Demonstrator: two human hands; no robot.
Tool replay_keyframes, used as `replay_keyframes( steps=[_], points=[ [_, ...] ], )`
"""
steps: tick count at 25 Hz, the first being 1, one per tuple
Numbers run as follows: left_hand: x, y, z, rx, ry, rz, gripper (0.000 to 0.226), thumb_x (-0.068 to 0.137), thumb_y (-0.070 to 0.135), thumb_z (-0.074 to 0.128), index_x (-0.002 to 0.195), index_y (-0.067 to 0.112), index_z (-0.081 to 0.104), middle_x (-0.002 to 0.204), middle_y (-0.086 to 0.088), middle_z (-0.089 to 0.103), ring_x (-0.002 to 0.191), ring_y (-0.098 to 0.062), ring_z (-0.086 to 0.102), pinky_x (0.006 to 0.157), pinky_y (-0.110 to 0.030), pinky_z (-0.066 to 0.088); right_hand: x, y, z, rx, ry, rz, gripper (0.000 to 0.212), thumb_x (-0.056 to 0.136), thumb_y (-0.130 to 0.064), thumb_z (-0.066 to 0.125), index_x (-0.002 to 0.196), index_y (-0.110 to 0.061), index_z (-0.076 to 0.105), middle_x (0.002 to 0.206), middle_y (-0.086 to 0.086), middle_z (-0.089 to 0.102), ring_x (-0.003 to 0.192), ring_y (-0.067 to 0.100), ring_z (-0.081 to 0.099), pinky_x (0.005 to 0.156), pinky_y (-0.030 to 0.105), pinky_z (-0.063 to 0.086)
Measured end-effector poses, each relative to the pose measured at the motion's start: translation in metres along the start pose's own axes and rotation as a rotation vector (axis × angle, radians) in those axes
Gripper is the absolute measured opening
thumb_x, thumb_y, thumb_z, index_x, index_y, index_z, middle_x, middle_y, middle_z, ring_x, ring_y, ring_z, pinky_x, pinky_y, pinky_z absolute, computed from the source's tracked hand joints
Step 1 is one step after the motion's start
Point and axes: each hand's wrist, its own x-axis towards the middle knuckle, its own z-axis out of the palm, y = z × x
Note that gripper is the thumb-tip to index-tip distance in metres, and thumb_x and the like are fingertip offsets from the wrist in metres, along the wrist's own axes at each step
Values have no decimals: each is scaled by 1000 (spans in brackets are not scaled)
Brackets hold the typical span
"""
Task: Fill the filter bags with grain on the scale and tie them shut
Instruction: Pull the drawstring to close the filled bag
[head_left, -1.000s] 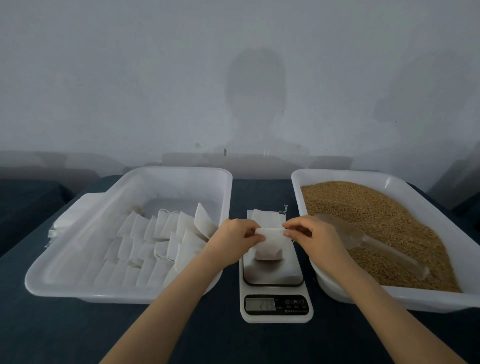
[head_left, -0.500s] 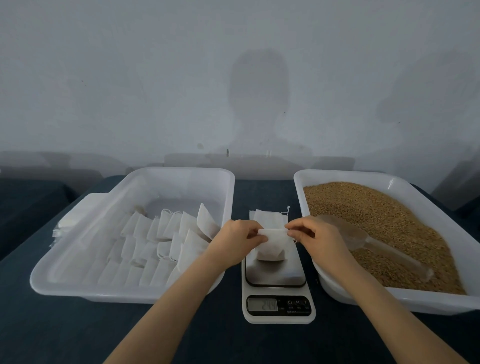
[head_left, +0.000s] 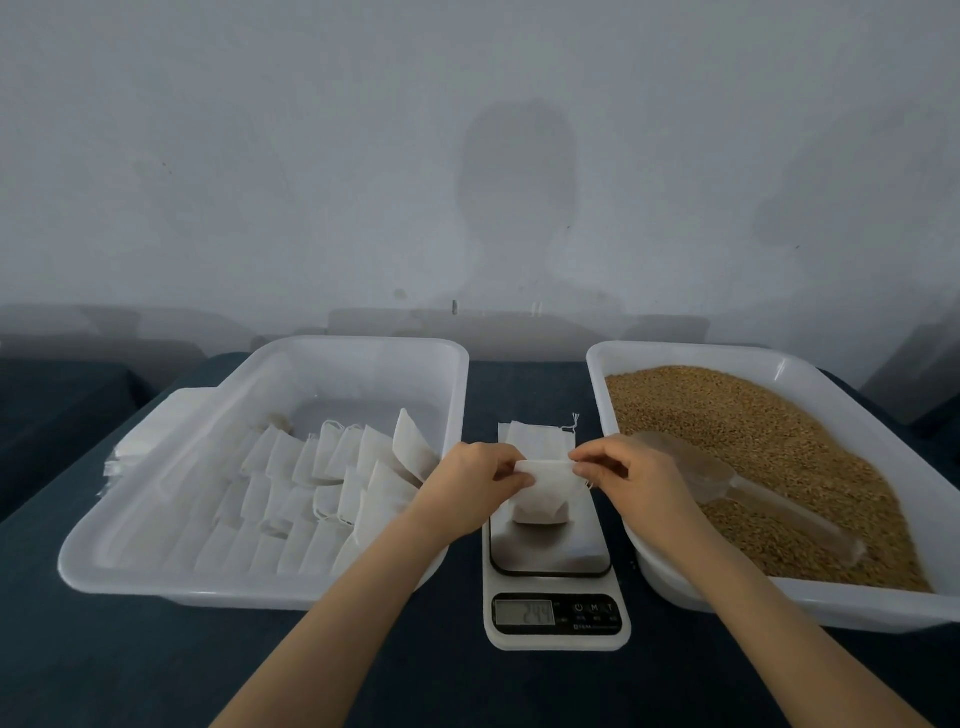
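Observation:
A small white filter bag (head_left: 543, 493) stands on the steel platform of the white kitchen scale (head_left: 556, 587), its bottom bulging with grain. My left hand (head_left: 475, 488) pinches the bag's top left corner. My right hand (head_left: 631, 480) pinches the top right corner. The top edge is held stretched flat between them. The scale's display is lit, its digits too blurred to read. A short stack of empty filter bags (head_left: 537, 439) with loose strings lies just behind the scale.
A white tub (head_left: 104, 551) on the left holds several rows of filled white bags (head_left: 311, 483). A white tub (head_left: 883, 605) on the right is full of brown grain (head_left: 769, 441), with a clear plastic scoop (head_left: 748, 493) lying in it. More flat bags (head_left: 140, 447) lie outside the left tub.
Both hands have stayed on the bag's top corners, shifting only slightly. The bag remains on the scale.

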Motion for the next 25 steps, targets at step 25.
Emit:
replay_keyframes(
  steps=[25],
  points=[
    [45, -95, -158, -217, 451, -483, 17, 91, 16, 61, 94, 1, 68, 84, -15, 69, 79, -30, 67, 69, -34, 56, -2, 2, -2, 76, 85, 35, 21, 91, -23, 51, 97, -42, 58, 83, -14, 66, 71, 1, 62, 67, 23, 50]
  ],
)
